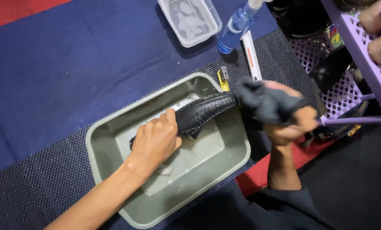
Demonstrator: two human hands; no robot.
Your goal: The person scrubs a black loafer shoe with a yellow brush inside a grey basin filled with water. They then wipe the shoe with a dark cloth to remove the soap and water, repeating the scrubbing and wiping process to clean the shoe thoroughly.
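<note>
A black textured leather shoe lies across a grey-green rectangular tub that holds a little soapy water. My left hand grips the shoe at its middle, over the tub. My right hand is closed on a dark grey cloth, which is pressed against the shoe's toe end at the tub's right rim. A small yellow-handled brush rests beside the tub's far edge.
A clear plastic container and a blue spray bottle stand further back on the dark blue mat. A white flat stick lies near them. A purple wire rack with items stands at the right.
</note>
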